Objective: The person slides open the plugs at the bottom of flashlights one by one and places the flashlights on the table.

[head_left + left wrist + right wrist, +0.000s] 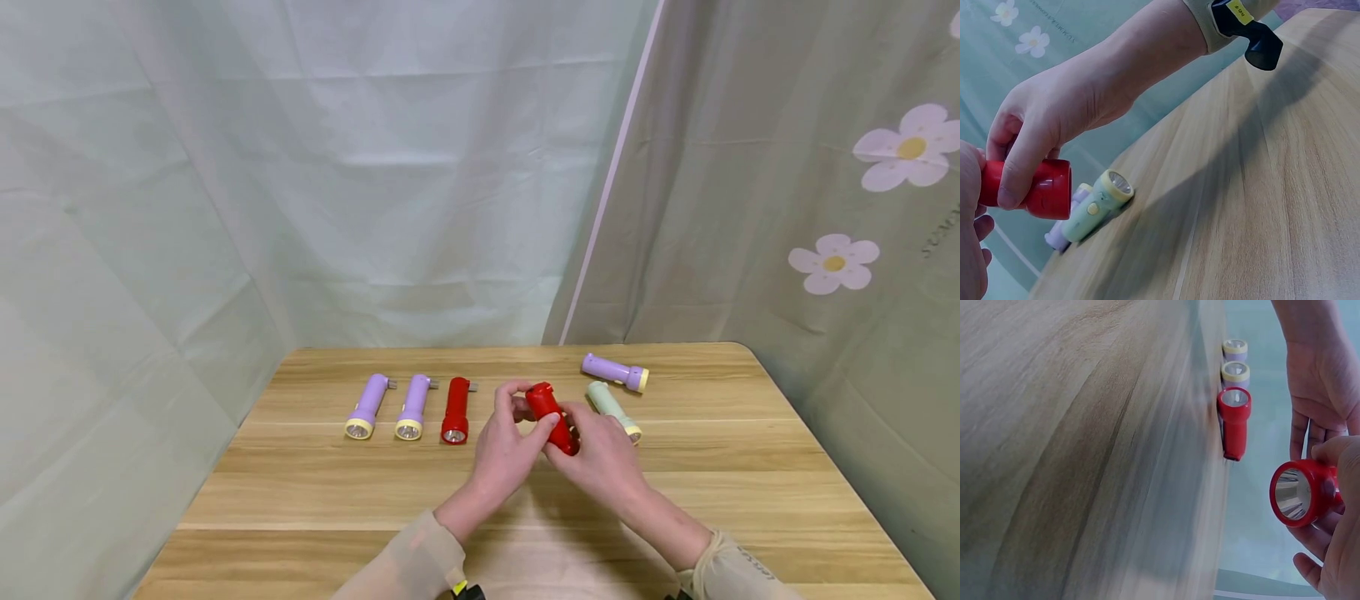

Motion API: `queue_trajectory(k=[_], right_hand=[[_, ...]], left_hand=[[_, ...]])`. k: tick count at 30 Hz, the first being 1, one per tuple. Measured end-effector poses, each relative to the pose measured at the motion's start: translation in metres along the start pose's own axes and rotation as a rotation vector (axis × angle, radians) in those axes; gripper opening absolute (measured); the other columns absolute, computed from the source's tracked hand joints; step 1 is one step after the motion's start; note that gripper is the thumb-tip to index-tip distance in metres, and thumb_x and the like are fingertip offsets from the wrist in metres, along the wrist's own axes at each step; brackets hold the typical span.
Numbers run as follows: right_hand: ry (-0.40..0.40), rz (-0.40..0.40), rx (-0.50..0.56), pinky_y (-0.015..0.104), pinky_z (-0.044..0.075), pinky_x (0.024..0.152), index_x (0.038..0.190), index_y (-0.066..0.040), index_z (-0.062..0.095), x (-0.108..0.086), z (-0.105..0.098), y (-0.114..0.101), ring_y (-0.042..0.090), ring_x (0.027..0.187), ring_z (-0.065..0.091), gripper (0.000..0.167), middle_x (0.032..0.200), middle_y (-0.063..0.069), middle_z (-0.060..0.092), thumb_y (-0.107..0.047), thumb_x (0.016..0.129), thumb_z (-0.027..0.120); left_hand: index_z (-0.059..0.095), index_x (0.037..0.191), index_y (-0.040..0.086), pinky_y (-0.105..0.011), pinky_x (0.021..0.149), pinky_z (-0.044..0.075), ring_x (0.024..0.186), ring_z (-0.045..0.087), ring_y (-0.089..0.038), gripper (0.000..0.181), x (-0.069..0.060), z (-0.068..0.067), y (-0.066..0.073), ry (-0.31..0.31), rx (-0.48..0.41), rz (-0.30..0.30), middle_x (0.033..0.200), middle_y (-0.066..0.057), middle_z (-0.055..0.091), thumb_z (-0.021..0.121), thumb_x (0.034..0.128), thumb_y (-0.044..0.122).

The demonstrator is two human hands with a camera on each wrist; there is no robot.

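Above the table, both hands hold a red flashlight (545, 403) that is tilted, its tail end up and away from me. My left hand (504, 446) grips the tail part, thumb laid along the body and fingers round the far end. Around the head end curl the thumb and fingers of my right hand (609, 462). In the right wrist view the lens and reflector (1292, 494) face the camera. A second red flashlight (456, 408) lies left of my hands, a metal plug sticking out sideways at its tail. Part of a pale green flashlight (609, 403) is hidden behind my right hand.
Two purple flashlights (369, 404) with cream heads lie in a row at the left, plugs out. Behind the green one lies another purple flashlight (609, 369). The wooden table (315, 500) ends at a hanging curtain (420, 208) at the back and sides.
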State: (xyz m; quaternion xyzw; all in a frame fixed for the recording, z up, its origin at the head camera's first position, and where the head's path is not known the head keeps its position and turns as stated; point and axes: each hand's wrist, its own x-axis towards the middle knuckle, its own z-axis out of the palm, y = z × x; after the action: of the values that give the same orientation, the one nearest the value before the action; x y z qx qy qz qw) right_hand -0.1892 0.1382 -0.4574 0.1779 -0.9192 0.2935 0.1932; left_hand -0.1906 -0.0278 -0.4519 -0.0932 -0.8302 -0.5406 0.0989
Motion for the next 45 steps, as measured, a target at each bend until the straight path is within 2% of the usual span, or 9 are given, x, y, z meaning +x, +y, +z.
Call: queue_trajectory(k=[11,21,27,35,45], right_hand=[[0.019,-0.017,-0.006,0.033,0.044,0.074,0.118,-0.014,0.068,0.0000,0.0006,-0.0001,0.004,0.066,0.052,0.043,0.080,-0.015,0.063,-0.028,0.080,0.083],[0.018,-0.021,-0.003,0.033,0.042,0.076,0.116,-0.014,0.069,-0.0007,0.0014,-0.0007,0.006,0.068,0.052,0.041,0.079,-0.015,0.062,-0.026,0.080,0.083],[0.027,-0.046,-0.025,0.032,0.042,0.074,0.116,-0.014,0.070,-0.0012,0.0021,0.0000,0.004,0.068,0.053,0.041,0.082,-0.013,0.065,-0.026,0.079,0.084],[0.028,-0.055,-0.032,0.032,0.043,0.074,0.116,-0.015,0.069,-0.0013,0.0017,0.0003,0.004,0.068,0.054,0.041,0.084,-0.012,0.066,-0.026,0.079,0.084],[0.008,-0.051,-0.031,0.033,0.044,0.077,0.117,-0.015,0.070,-0.0016,0.0008,-0.0008,0.004,0.071,0.056,0.042,0.088,-0.011,0.069,-0.026,0.079,0.085]], left_hand=[[0.044,0.135,0.031,-0.036,0.075,0.050,0.096,0.062,-0.013,0.050,-0.0013,0.0000,-0.0017,0.008,-0.011,0.017,0.104,0.010,0.064,0.072,0.0950,0.038],[0.044,0.136,0.025,-0.034,0.076,0.050,0.096,0.061,-0.010,0.052,-0.0028,0.0000,-0.0040,0.007,0.024,0.018,0.107,0.009,0.064,0.071,0.0946,0.041],[0.043,0.137,0.023,-0.035,0.079,0.050,0.099,0.061,-0.011,0.053,-0.0040,0.0006,-0.0067,0.002,0.011,0.019,0.110,0.008,0.064,0.070,0.0956,0.042],[0.043,0.135,0.025,-0.037,0.082,0.050,0.105,0.064,-0.025,0.050,-0.0044,0.0007,-0.0074,-0.007,-0.030,0.021,0.111,0.007,0.063,0.071,0.0959,0.039],[0.044,0.131,0.025,-0.038,0.083,0.049,0.103,0.063,-0.017,0.046,-0.0040,-0.0005,-0.0078,-0.013,-0.026,0.017,0.111,0.007,0.064,0.070,0.0963,0.038]])
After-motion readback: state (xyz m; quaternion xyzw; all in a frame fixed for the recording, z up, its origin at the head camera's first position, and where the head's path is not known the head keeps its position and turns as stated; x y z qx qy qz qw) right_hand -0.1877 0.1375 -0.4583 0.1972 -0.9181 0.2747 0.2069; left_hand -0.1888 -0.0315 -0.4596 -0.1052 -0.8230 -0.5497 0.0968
